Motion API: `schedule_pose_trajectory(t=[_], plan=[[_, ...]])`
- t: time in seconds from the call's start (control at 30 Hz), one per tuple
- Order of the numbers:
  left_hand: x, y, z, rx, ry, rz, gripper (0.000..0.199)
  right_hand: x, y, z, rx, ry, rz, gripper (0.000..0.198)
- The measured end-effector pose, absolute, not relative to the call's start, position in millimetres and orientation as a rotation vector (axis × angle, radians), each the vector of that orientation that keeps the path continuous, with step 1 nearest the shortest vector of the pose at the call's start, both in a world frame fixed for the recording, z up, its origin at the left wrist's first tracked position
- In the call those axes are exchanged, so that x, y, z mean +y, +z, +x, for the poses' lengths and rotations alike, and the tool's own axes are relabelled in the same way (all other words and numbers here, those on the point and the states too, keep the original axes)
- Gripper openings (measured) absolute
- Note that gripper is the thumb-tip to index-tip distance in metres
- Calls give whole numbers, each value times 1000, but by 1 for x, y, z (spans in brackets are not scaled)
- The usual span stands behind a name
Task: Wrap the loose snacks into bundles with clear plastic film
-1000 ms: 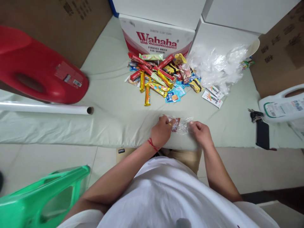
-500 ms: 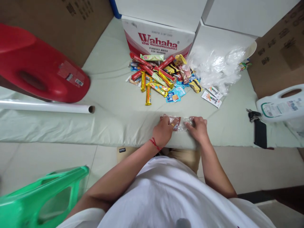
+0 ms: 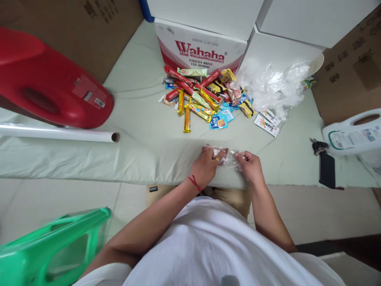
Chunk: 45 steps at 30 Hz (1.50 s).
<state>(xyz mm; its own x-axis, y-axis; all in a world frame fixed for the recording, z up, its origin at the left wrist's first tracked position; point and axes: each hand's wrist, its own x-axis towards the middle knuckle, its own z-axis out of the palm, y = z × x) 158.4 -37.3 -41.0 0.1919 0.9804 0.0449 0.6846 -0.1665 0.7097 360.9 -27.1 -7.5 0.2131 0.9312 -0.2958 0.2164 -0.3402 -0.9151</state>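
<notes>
A clear plastic bag with reddish-brown packets inside lies near the front edge of the table. My left hand presses on its filled left part, fingers closed around the packets. At the bag's right end, my right hand pinches the loose clear plastic between thumb and fingers. Beyond the hands sits a heap of wrapped snacks in red, yellow, blue and green. Two white packets with orange stick pictures lie at its right. A pile of clear plastic bags rests behind them.
White boxes, one printed Wahaha, stand at the back. A red jug and a white roll lie on the left. Keys, a black phone-like object and a white jug are on the right. A green stool stands below.
My right hand has shifted slightly right and its fingers have drawn together on the bag's end. My left hand has stayed on the filled part.
</notes>
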Motion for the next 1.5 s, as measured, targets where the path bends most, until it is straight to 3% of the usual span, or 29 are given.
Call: schedule_pose_trajectory(t=[0.17, 0.43, 0.67, 0.83, 1.0, 1.1, 1.3, 1.5], plan=[[-44, -36, 158, 1446, 536, 2188, 51, -14, 5, 338, -939, 1188, -1615, 39], [-42, -37, 147, 1371, 543, 2194, 28, 3, 10, 280, -1439, 1103, -1641, 26], [-42, -22, 102, 891, 908, 1891, 19, -14, 14, 267, -1907, 765, -1670, 31], [-28, -32, 93, 1399, 1234, 1467, 22, -42, 6, 253, -2246, 444, -1656, 38], [3, -39, 111, 1452, 968, 1781, 42, -68, -15, 248, -2437, 381, -1545, 40], [11, -39, 119, 1443, 779, 1913, 36, -74, -21, 255, -2442, 446, -1470, 35], [11, -44, 119, 1498, 715, 2019, 42, -84, -4, 295, -2237, 1022, -975, 26], [7, -45, 123, 1520, 642, 2145, 44, -49, 12, 316, -1745, 604, -1385, 31]])
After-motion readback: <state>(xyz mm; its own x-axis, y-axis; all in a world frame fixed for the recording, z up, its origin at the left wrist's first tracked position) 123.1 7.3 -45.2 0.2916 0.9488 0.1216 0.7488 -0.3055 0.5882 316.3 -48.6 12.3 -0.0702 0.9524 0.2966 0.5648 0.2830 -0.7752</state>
